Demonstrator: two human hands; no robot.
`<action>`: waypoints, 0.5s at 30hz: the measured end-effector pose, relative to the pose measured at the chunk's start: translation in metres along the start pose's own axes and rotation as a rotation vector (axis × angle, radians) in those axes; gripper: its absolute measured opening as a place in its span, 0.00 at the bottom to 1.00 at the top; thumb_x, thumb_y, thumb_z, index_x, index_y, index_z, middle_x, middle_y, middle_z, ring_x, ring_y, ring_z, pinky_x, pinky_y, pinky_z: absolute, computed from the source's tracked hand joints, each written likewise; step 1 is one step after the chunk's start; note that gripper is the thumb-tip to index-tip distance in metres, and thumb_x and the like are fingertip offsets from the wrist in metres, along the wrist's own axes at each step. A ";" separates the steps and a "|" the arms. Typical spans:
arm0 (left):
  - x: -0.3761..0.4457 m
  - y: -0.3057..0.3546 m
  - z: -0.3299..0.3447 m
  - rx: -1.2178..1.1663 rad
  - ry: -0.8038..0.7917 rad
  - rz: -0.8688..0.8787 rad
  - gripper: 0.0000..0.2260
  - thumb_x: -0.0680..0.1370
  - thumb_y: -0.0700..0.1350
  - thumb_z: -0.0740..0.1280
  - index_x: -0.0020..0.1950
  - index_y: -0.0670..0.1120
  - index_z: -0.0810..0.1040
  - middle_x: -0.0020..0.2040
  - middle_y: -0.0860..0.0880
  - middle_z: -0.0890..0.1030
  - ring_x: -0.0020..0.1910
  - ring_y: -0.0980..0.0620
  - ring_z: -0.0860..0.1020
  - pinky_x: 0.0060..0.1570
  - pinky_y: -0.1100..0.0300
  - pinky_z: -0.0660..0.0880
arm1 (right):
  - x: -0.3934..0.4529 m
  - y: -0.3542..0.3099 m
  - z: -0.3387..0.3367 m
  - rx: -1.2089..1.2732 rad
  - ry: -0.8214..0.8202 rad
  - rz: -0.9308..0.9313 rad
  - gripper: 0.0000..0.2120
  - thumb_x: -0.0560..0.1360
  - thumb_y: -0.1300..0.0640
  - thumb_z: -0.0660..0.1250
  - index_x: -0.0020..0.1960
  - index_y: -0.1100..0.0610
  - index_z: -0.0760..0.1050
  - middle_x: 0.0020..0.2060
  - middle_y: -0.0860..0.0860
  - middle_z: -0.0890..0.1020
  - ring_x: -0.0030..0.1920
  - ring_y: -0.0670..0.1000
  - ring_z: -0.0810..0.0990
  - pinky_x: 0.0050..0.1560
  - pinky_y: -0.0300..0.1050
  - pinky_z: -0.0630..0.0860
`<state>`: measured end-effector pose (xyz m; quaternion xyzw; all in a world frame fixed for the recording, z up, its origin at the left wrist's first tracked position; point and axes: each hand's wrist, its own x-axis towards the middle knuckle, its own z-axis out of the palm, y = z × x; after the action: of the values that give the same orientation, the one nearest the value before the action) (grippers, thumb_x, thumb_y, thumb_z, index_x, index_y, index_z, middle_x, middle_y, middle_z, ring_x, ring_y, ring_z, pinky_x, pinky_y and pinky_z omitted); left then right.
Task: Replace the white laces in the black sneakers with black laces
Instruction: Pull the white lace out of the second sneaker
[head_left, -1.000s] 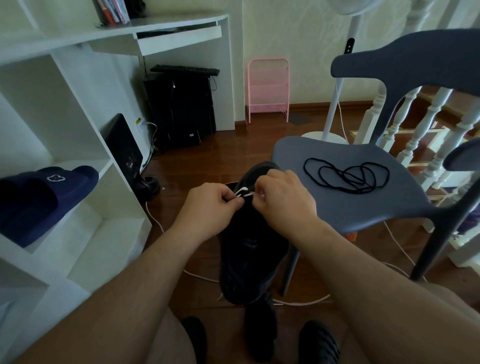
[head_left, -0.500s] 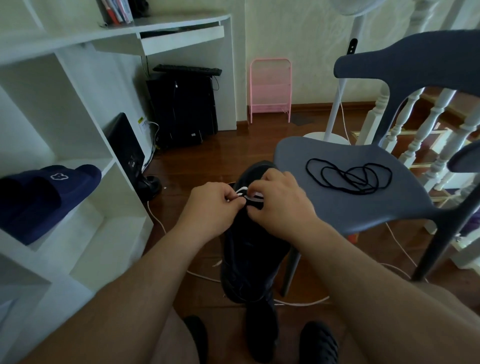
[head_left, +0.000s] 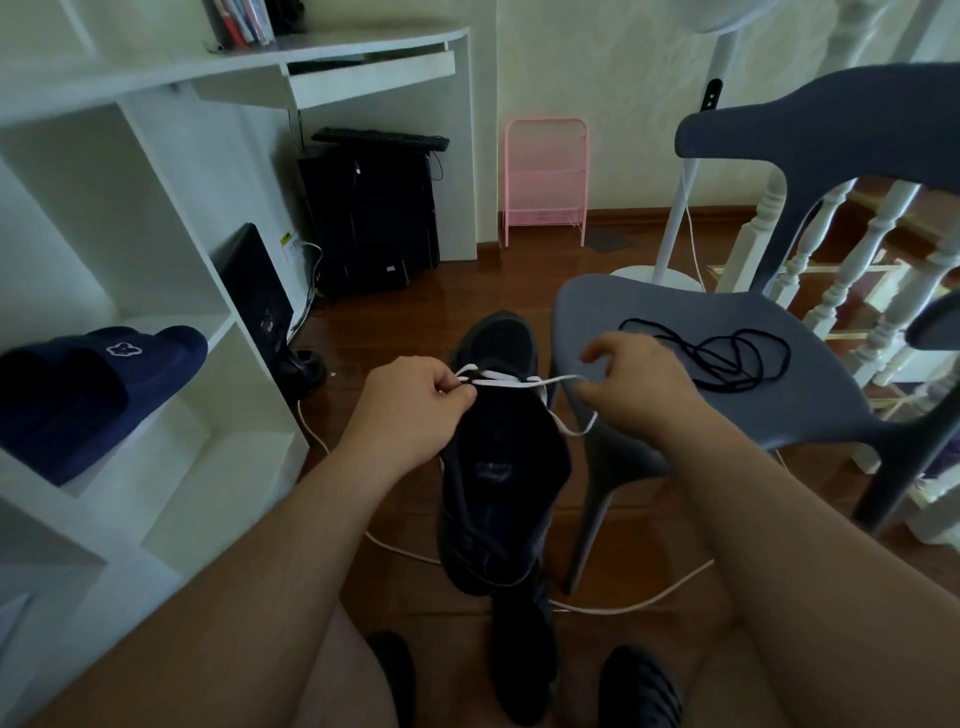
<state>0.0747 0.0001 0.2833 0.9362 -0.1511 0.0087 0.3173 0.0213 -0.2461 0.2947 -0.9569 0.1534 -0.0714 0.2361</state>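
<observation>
The white shelving unit (head_left: 156, 467) eats up the whole left side of the frame, with a navy slipper (head_left: 98, 384) parked in one cubby. On the right is the grey chair (head_left: 675, 312), and honestly it looks like it's just there as a side table: the black laces (head_left: 727, 353) sit in a loose tangle on the seat, near the hands, probably so they're handy once the old ones are out.

Dead centre, the black sneaker (head_left: 498, 467) is propped up with its toe pointing away toward the top of the frame, seemingly braced between the knees so both hands stay free.

The left hand (head_left: 410, 410) is curled tight, thumb and finger pinching the white lace (head_left: 519, 382) right at the top of the shoe, left of centre. I'd guess that's to keep the shoe from twisting. The right hand (head_left: 634, 384) is out over the chair's front edge, fingers curled around the same lace, which runs taut from the shoe to that hand, with a slack loop hanging below. So the lace spans straight between the two grips, and this looks like early unlacing.
</observation>
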 end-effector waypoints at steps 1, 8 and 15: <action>0.000 0.001 0.001 0.003 -0.004 0.004 0.12 0.81 0.57 0.71 0.41 0.54 0.83 0.34 0.53 0.82 0.34 0.57 0.79 0.30 0.63 0.67 | -0.003 -0.006 0.002 0.046 -0.006 -0.059 0.12 0.74 0.52 0.73 0.57 0.47 0.80 0.51 0.49 0.77 0.54 0.54 0.76 0.55 0.50 0.75; -0.004 0.009 0.014 -0.051 -0.058 0.059 0.13 0.81 0.56 0.72 0.38 0.54 0.83 0.34 0.61 0.82 0.35 0.60 0.80 0.31 0.60 0.72 | -0.025 -0.042 0.038 -0.079 0.065 -0.351 0.10 0.78 0.45 0.69 0.56 0.48 0.82 0.50 0.47 0.72 0.55 0.53 0.71 0.52 0.52 0.76; 0.002 0.004 0.010 -0.084 -0.038 0.011 0.11 0.80 0.56 0.73 0.39 0.54 0.84 0.33 0.60 0.82 0.35 0.60 0.80 0.34 0.60 0.72 | -0.008 -0.029 0.022 -0.062 0.186 -0.143 0.09 0.78 0.52 0.67 0.39 0.52 0.79 0.39 0.49 0.78 0.43 0.54 0.77 0.36 0.47 0.73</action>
<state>0.0744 -0.0096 0.2783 0.9212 -0.1627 -0.0135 0.3533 0.0261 -0.2094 0.2885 -0.9615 0.1081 -0.1717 0.1855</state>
